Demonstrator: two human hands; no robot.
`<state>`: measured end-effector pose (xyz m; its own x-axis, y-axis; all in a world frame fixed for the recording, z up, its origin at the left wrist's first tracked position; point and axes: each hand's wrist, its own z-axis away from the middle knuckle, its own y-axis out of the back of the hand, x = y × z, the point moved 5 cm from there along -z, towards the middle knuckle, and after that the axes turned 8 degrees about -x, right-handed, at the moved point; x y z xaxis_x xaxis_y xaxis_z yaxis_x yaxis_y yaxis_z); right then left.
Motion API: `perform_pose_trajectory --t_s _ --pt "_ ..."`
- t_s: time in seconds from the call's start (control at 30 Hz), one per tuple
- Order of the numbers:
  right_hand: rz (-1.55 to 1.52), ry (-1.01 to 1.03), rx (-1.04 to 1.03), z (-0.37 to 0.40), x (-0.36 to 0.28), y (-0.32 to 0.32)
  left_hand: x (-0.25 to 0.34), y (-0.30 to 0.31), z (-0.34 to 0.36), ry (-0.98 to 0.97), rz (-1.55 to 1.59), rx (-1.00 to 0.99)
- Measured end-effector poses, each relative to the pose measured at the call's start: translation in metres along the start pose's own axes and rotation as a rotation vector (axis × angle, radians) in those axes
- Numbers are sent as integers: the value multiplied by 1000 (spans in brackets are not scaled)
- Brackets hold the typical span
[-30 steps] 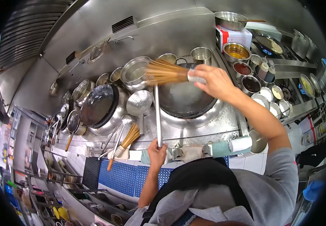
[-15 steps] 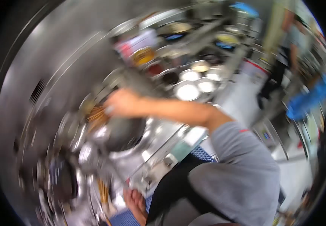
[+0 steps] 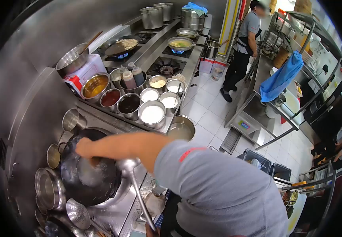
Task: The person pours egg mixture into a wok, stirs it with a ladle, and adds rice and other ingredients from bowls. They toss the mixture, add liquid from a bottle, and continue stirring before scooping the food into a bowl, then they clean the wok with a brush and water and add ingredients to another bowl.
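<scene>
My right hand reaches down into a large black wok on the range. Its fingers are closed around a bamboo wok brush, blurred and mostly hidden by the hand. Wet streaks and a whitish patch show on the wok's inside. At the bottom edge my left hand is closed on the end of a long-handled ladle. The ladle's round bowl lies at the wok's right rim, under my right forearm. Only a small part of the left hand shows.
Strainers and metal bowls crowd the wok's left side. Beyond it stand sauce pots and pots of white powder or liquid. Pans sit over lit burners. A co-worker stands by a steel shelf.
My right hand has brought the brush from the wok's far left side down into the wok. The ladle has shifted right with my left hand. The view has turned and steadied.
</scene>
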<state>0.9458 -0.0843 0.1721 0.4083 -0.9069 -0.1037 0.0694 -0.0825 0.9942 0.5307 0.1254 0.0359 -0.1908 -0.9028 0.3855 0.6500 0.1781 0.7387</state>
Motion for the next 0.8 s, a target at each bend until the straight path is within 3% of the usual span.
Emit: perform_pose_trajectory --t_s 0.1,0.13,0.2,0.3,0.43,0.53,0.63,0.77,0.8 --pt "-173 -118 6 -17 -30 -26 25 17 -5 -261 3 192" --pt "-157 -84 -26 -11 -41 -37 80 50 -8 -386 231 374" --pt "-113 -20 -81 8 -54 -44 102 53 -40 -389 302 378" --pt "-44 131 -174 43 -43 0 111 46 -75 -395 399 374" --pt "-94 -23 -48 -3 -3 -10 123 29 -108 -348 569 430" --pt "-225 -147 171 -22 -43 -54 129 2 -137 -322 824 484" --pt "-325 -101 111 -24 -83 -87 152 -6 -142 -333 842 451" --pt "-306 110 20 50 -79 -28 189 -5 -146 -429 781 377" --pt "-319 80 -14 80 -77 -3 199 -6 -148 -460 766 347"
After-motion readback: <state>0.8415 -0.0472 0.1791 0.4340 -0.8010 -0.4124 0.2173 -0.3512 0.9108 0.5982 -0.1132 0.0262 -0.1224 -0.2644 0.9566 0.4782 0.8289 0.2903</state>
